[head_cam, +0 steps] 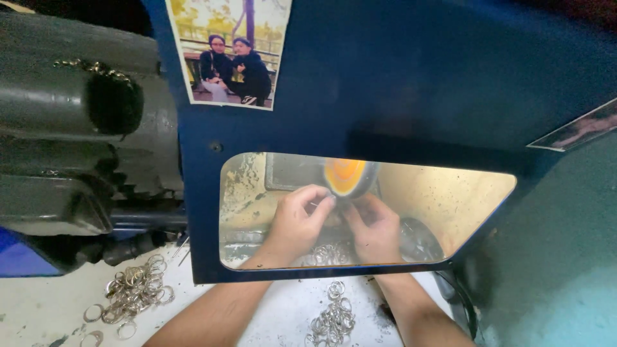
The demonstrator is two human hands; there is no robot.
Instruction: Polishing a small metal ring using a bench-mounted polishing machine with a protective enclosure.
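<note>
1. step in hand, as it looks: both hands inside the blue guard window point(199, 212), pressing a small ring point(335, 200) to the orange wheel point(346, 177).
2. left hand point(301, 215) fingers pinched narrow on the ring at the wheel's near edge.
3. right hand point(374, 226) curled close, grip hidden, cannot tell.
4. loose rings point(135, 289) near left; ring pile point(333, 318) near centre.
5. next move needs steady, light pressure, fingertips off the wheel.

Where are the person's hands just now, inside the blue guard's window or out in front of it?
Inside. Both the left hand and right hand show through the blue guard window, at the orange wheel.
</note>
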